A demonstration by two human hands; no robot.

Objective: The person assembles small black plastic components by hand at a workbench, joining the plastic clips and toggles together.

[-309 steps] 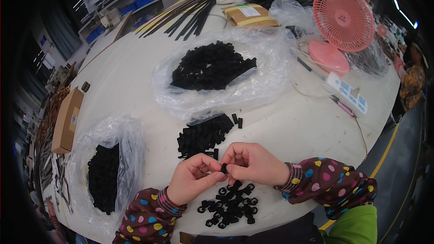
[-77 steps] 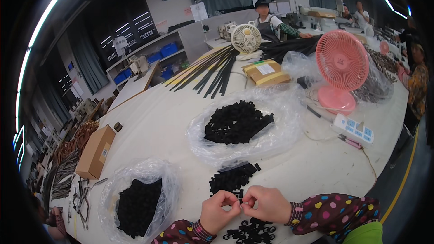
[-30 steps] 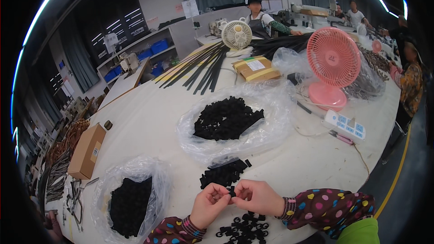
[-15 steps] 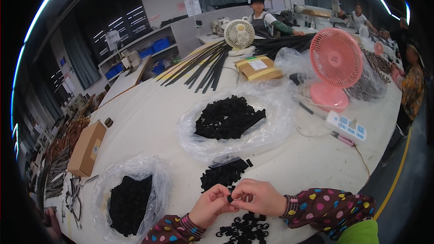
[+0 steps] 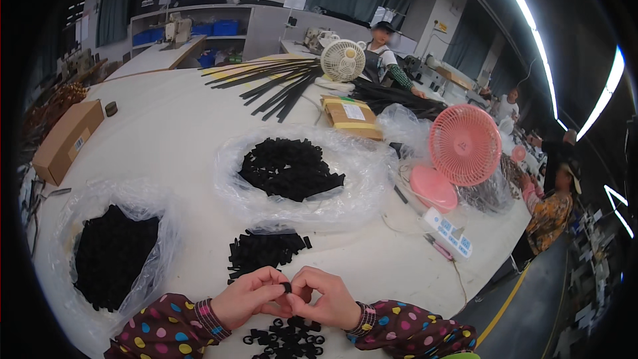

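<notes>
Close to the table's near edge, my left hand (image 5: 244, 300) pinches a small black fabric piece (image 5: 286, 287) between thumb and forefinger. My right hand (image 5: 327, 299) meets it from the other side, its fingertips closed at the same piece and partly covering it. Under my hands lies a scatter of small black loops (image 5: 287, 342). Just beyond my fingers is a loose pile of short black strips (image 5: 262, 252). Further off, a clear plastic bag (image 5: 365, 189) lies spread open around a large heap of similar black pieces (image 5: 289, 169).
Another clear bag (image 5: 169, 226) of black pieces stands at left, near a cardboard box (image 5: 70, 139). To the right are a pink fan (image 5: 465, 145) and a white power strip (image 5: 446, 234). Across the table, a person (image 5: 384, 53) sits behind a white fan (image 5: 342, 60) and long black strips (image 5: 286, 93).
The view has turned, so the table's things sit further left in the picture. My hands stay together at the small black piece, with the fingers slightly rearranged.
</notes>
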